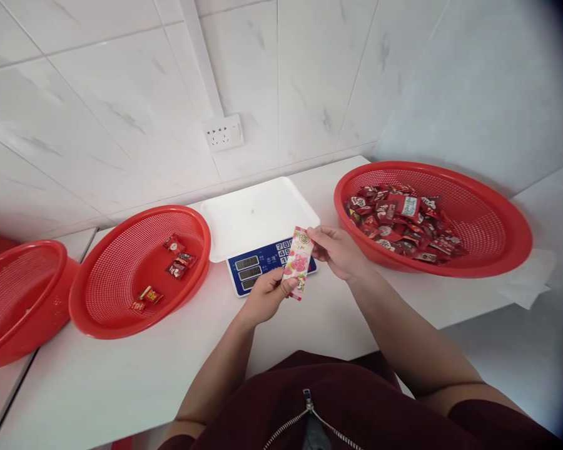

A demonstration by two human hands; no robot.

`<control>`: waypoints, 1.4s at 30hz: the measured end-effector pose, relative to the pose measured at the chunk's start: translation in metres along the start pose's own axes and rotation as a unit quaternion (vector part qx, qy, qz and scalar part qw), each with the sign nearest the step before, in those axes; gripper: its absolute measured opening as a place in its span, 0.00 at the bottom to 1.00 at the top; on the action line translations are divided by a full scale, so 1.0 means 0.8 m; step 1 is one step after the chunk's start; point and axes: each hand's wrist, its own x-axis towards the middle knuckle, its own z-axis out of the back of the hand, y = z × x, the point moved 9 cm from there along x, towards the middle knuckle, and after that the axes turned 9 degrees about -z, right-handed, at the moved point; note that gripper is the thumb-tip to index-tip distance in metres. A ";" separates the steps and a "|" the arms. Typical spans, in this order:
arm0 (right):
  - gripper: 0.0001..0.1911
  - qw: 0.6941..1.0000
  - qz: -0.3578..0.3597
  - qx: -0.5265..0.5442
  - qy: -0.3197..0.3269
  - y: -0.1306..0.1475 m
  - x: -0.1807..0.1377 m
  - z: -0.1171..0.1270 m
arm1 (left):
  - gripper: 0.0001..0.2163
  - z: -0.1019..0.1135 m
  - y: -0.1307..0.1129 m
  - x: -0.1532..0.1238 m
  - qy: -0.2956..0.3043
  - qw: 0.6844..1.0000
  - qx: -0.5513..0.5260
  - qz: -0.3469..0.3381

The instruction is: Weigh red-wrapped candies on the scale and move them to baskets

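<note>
One packet (299, 261) is pinched — left hand (264, 296) below, right hand (339, 251) above.

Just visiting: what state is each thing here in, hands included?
Pink packet: held at both ends
Left hand: closed on its lower end
Right hand: pinching its upper end
Scale display: showing digits, too blurred to read
Right basket: partly filled with red packets
Middle basket: holding a few small packets
Left basket: cut off by the frame, contents unclear
Zip: partly undone
Wall socket: holes exposed

Packet (298, 261) smooth plastic; baskets (152, 269) glossy plastic; zip (308, 400) metal.
</note>
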 end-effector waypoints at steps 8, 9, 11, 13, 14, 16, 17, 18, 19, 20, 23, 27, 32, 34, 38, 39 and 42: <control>0.23 0.998 0.013 -0.035 -0.047 0.026 0.022 0.017 | 0.13 0.047 0.010 0.000 -0.159 0.987 0.004 -0.032; 0.23 0.998 0.021 -0.034 -0.058 0.031 0.028 0.019 | 0.13 0.049 0.009 0.000 -0.165 0.986 0.004 -0.038; 0.21 0.996 0.036 -0.036 -0.072 0.043 0.043 0.019 | 0.14 0.049 0.006 -0.001 -0.163 0.986 0.011 -0.042; 0.19 0.995 0.041 -0.044 -0.075 0.051 0.061 0.013 | 0.13 0.045 0.005 -0.002 -0.149 0.988 0.025 -0.038; 0.18 0.995 0.040 -0.051 -0.070 0.054 0.070 0.007 | 0.13 0.042 0.006 -0.002 -0.140 0.989 0.031 -0.034; 0.16 0.995 0.032 -0.076 -0.047 0.056 0.086 -0.010 | 0.12 0.036 0.007 -0.001 -0.122 0.991 0.035 -0.029; 0.15 0.995 0.027 -0.095 -0.033 0.055 0.091 -0.019 | 0.12 0.035 0.007 -0.001 -0.116 0.992 0.035 -0.029; 0.15 0.993 0.024 -0.116 -0.021 0.053 0.094 -0.026 | 0.12 0.034 0.006 0.000 -0.113 0.993 0.036 -0.030; 0.15 0.990 0.024 -0.139 -0.013 0.052 0.094 -0.031 | 0.12 0.034 0.005 0.000 -0.113 0.992 0.038 -0.033; 0.16 0.986 0.029 -0.163 -0.011 0.051 0.091 -0.033 | 0.12 0.035 0.004 0.000 -0.113 0.992 0.043 -0.036; 0.17 0.970 0.062 -0.231 -0.029 0.056 0.069 -0.020 | 0.12 0.038 0.004 0.001 -0.116 0.991 0.062 -0.038; 0.14 0.940 0.117 -0.307 -0.090 0.079 0.018 0.030 | 0.12 0.035 0.014 0.005 -0.103 0.992 0.069 -0.024; 0.18 0.877 0.146 -0.429 -0.161 0.097 -0.048 0.083 | 0.14 0.013 0.024 0.008 -0.046 0.994 0.094 -0.010; 0.18 0.876 0.139 -0.436 -0.152 0.090 -0.066 0.089 | 0.14 0.006 0.025 0.007 -0.030 0.994 0.103 -0.005; 0.17 0.888 0.134 -0.426 -0.109 0.069 -0.089 0.082 | 0.13 0.002 0.027 0.007 -0.018 0.994 0.112 0.001; 0.18 0.884 0.134 -0.434 -0.109 0.064 -0.091 0.081 | 0.13 0.002 0.028 0.007 -0.018 0.993 0.113 0.002; 0.18 0.856 0.122 -0.484 -0.136 0.053 -0.091 0.083 | 0.13 0.002 0.028 0.007 -0.020 0.993 0.113 0.001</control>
